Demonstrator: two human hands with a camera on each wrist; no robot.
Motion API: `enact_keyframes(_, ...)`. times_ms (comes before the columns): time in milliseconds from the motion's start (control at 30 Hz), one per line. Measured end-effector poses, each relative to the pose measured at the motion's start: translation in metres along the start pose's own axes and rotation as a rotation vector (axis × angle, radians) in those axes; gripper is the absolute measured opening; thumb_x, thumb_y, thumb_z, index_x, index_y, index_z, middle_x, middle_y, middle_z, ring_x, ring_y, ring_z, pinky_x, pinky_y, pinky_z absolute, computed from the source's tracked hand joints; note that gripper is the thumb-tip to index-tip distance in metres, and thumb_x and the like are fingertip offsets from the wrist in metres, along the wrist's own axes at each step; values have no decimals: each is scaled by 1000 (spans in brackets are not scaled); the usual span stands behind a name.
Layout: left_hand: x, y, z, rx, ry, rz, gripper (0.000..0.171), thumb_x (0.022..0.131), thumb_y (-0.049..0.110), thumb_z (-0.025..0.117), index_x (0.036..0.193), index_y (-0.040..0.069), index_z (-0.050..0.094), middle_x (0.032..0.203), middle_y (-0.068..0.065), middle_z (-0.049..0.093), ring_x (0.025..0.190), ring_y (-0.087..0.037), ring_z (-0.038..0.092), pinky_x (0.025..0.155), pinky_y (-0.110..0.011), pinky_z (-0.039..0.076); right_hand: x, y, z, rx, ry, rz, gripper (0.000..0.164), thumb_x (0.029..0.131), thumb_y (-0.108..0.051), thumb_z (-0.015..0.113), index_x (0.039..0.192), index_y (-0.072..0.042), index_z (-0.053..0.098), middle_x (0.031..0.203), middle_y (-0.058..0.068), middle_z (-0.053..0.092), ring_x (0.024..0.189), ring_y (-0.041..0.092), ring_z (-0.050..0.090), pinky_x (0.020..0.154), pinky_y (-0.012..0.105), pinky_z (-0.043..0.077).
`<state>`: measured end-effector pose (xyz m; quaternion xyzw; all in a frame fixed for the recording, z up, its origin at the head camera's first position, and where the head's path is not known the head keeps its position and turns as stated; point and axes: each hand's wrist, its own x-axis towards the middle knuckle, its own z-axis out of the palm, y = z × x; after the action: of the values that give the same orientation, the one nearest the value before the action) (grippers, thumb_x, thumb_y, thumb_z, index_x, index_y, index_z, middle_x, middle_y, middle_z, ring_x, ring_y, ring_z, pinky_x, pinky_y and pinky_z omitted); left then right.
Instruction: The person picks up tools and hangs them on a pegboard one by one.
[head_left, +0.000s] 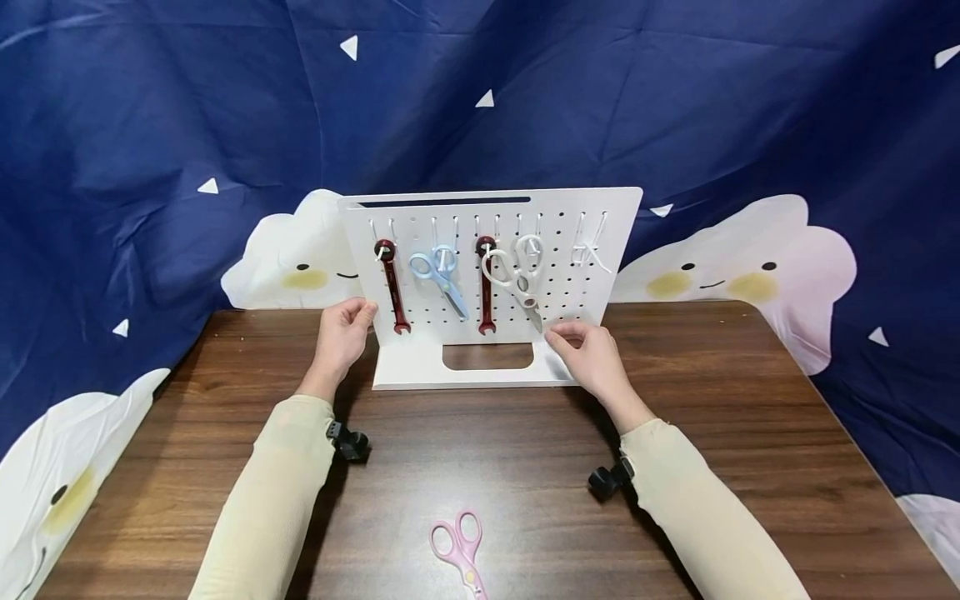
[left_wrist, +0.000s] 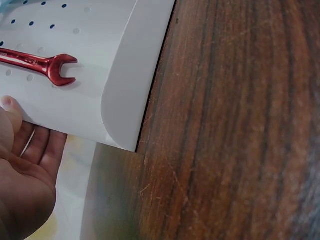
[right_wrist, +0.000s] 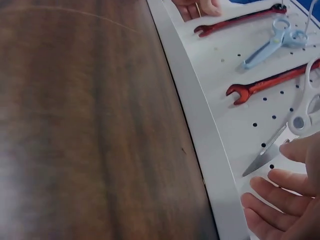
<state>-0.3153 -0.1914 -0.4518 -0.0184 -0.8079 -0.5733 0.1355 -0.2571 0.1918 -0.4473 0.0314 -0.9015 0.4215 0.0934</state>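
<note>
A white pegboard (head_left: 450, 329) stands on the table. My left hand (head_left: 345, 335) grips its left edge, thumb in front and fingers behind, as the left wrist view shows. A red wrench (head_left: 393, 292) hangs near that hand. Blue scissors (head_left: 442, 279), a second red wrench (head_left: 487, 292) and white-handled scissors (head_left: 521, 279) hang further right, all on hooks. My right hand (head_left: 588, 354) is beside the blade tip of the white scissors. In the right wrist view its fingers (right_wrist: 280, 195) are loosely bent and apart from the thumb, holding nothing; whether the thumb touches the blade I cannot tell.
Pink scissors (head_left: 461, 550) lie on the brown wooden table (head_left: 525, 450) at the front, partly cut off by the frame. A bare white hook (head_left: 588, 246) is on the pegboard's right side. A blue curtain (head_left: 480, 100) with clouds hangs behind.
</note>
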Motion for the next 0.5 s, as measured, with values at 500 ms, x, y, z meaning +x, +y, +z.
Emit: enact_keyframes(500,-1,2,0,-11,-6,-16,29,109,14,65,104,-13,74,63,10,59,62,3,46,57,-15,40,-46,-22,-3,-5,-49,-75,17,102,-19,73,109,-7,82,94,7,78,83,16,61,77,31,49)
